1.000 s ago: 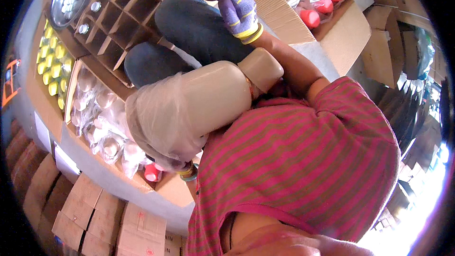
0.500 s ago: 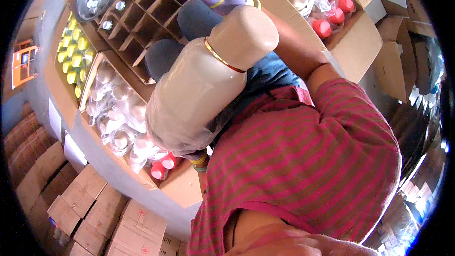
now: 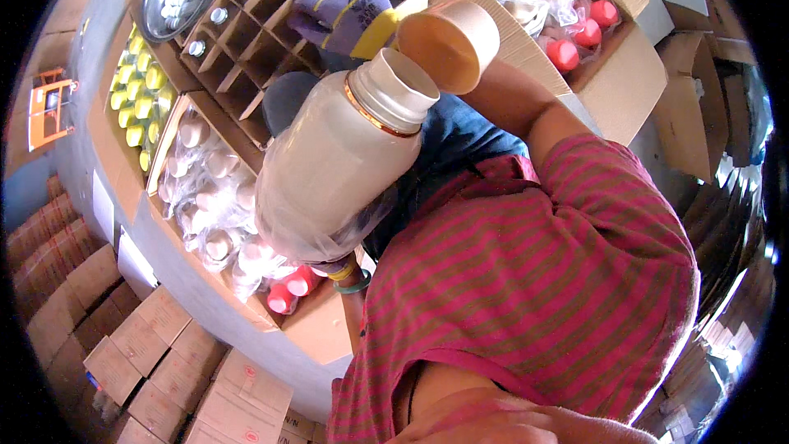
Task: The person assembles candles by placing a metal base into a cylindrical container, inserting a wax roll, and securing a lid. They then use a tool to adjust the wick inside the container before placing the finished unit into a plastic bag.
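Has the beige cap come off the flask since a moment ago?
Yes. The beige cap now sits off the flask, lifted toward the divided carton, in the gloved right hand.

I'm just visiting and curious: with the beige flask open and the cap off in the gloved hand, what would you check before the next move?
1. Cap clear of the flask mouth: ok, it sits apart, tilted, beside the right hand.
2. Right grip on cap: cannot tell, the fingers are hidden behind it.
3. Left hand holding the flask: cannot tell, only a wrist with bangles shows beneath it.
4. Flask wrapped: ok, clear plastic covers its body.
5. Free slots in the divider box: ok, several are empty.
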Available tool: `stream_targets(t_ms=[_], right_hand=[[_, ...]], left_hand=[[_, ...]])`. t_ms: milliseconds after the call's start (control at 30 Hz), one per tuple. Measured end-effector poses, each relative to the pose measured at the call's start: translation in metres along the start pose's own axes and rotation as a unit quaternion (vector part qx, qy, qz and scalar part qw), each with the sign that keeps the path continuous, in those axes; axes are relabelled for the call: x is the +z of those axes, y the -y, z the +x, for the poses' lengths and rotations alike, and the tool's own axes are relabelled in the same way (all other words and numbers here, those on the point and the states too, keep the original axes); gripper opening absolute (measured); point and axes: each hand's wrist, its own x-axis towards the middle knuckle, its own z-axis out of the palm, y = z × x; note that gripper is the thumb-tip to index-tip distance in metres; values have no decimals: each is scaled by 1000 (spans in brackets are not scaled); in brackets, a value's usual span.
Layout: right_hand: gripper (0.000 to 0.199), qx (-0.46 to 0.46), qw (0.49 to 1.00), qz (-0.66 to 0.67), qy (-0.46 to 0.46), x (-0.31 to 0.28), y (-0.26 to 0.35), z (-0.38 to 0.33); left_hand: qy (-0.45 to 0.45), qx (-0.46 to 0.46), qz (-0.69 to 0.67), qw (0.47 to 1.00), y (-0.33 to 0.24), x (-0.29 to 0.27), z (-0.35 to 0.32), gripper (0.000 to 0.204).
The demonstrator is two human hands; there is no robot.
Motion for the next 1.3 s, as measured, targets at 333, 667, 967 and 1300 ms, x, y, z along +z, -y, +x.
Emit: stream_targets(t_ms=[333, 667, 967, 1300], right_hand=[[19, -158, 936, -78, 306, 19, 15, 8], [26, -135, 955, -118, 234, 8, 13, 26], [32, -138, 951, -83, 262, -13, 20, 25], [40, 27, 931, 158, 327, -30, 29, 13]], left_hand=[[-5, -3, -9, 1000, 3, -2, 1, 47], [-15, 0, -24, 1000, 8, -1, 8, 47], [-16, 16, -59, 998, 15, 2, 18, 47], [-19, 103, -71, 992, 17, 10, 26, 47]])
